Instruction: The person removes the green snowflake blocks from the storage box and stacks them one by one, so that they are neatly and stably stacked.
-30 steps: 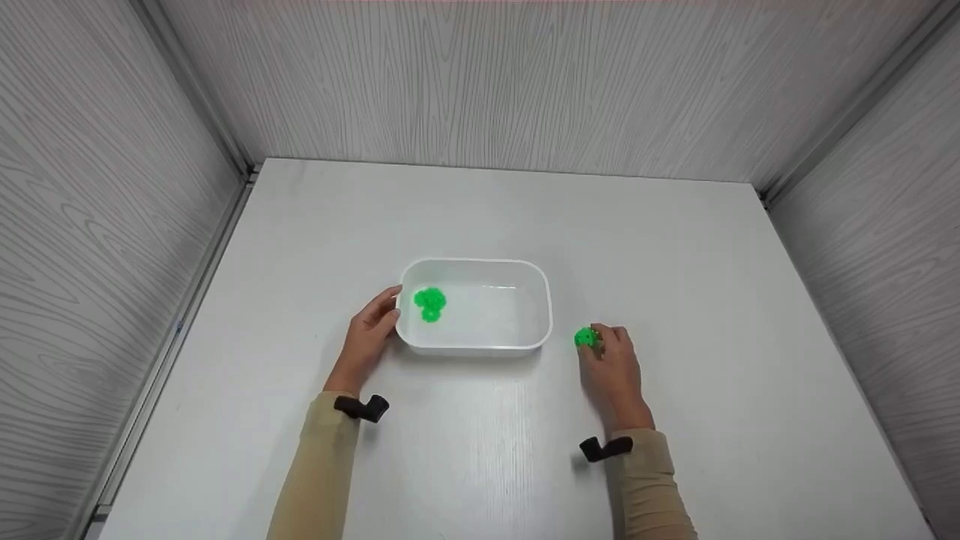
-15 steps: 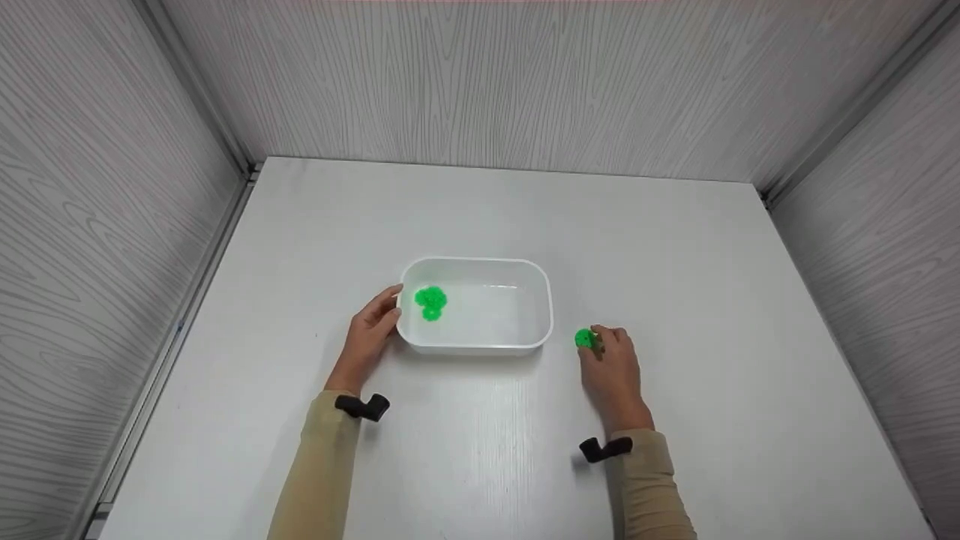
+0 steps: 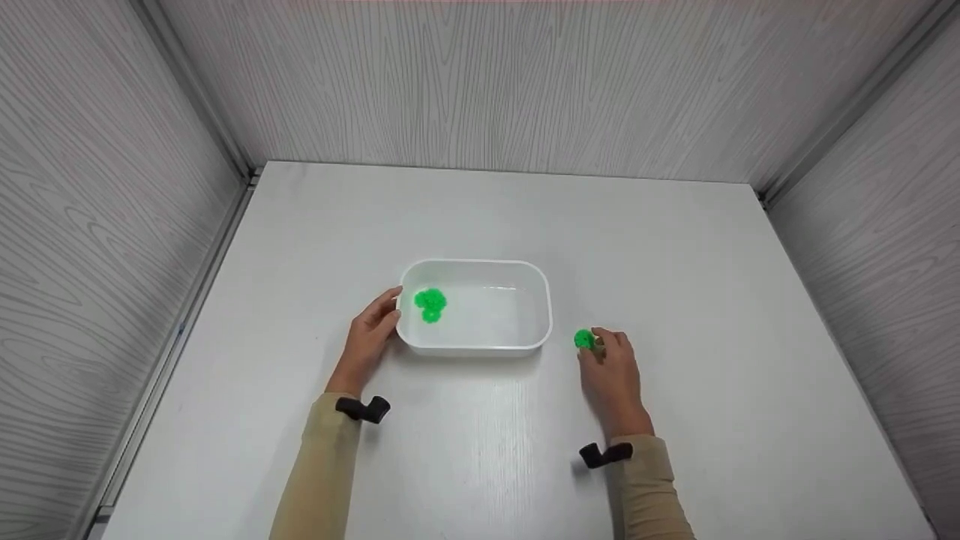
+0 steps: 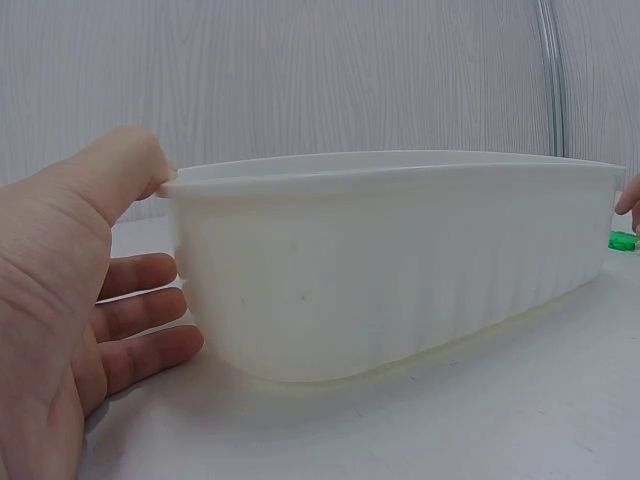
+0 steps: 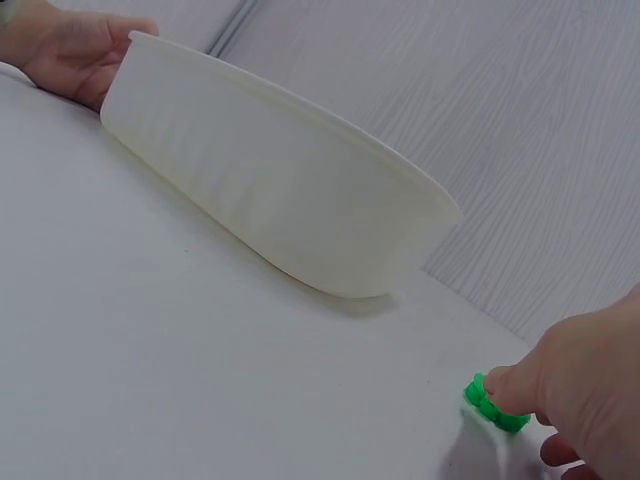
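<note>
At the white tabletop (image 3: 480,457), my right hand (image 3: 611,375) pinches a knobbly green piece (image 3: 583,339) near the right end of a white plastic tub (image 3: 499,315); my left hand (image 3: 366,339) grips its left end, green pieces (image 3: 430,304) bunched inside there.

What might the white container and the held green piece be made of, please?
The white container looks like plastic, smooth with a slight sheen: it seems thin-walled, and light glints inside. The green piece is probably plastic, judging by its vivid, uniform colour; its finish is hard to tell.
</note>
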Demonstrator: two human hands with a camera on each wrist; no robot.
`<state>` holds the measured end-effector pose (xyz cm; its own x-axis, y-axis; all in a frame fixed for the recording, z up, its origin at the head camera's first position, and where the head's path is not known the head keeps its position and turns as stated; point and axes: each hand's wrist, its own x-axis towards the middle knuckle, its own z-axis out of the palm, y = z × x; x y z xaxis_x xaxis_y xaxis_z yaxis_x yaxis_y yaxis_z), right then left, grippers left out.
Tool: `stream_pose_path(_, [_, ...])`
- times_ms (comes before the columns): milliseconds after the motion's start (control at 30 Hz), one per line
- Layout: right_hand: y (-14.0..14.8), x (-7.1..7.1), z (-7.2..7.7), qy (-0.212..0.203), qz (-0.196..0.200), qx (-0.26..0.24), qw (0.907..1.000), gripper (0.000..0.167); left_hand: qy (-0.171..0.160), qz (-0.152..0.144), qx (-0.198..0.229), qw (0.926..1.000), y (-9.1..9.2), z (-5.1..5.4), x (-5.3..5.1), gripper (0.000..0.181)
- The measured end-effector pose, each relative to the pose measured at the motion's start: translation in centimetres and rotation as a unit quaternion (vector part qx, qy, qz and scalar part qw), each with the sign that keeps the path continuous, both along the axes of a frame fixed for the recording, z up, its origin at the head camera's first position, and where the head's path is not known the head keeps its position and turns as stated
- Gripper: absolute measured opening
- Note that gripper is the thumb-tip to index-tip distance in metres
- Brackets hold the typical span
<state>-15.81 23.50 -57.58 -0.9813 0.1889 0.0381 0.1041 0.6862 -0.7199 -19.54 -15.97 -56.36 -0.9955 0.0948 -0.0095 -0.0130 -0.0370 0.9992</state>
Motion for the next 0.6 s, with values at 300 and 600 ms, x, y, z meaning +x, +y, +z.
stream_pose_path(300, [-0.6, 0.7, 0.6, 0.050, 0.035, 0.004, 0.9981, 0.033, 0.010, 0.007, 0.014, 0.9998, -0.3, -2.5, -0.8, 0.043])
stream_pose_path(600, [-1.5, 0.6, 1.9, 0.152, 0.071, 0.024, 0.9856, 0.033, 0.009, 0.004, 0.026, 0.9996, -0.2, -2.2, -0.7, 0.043])
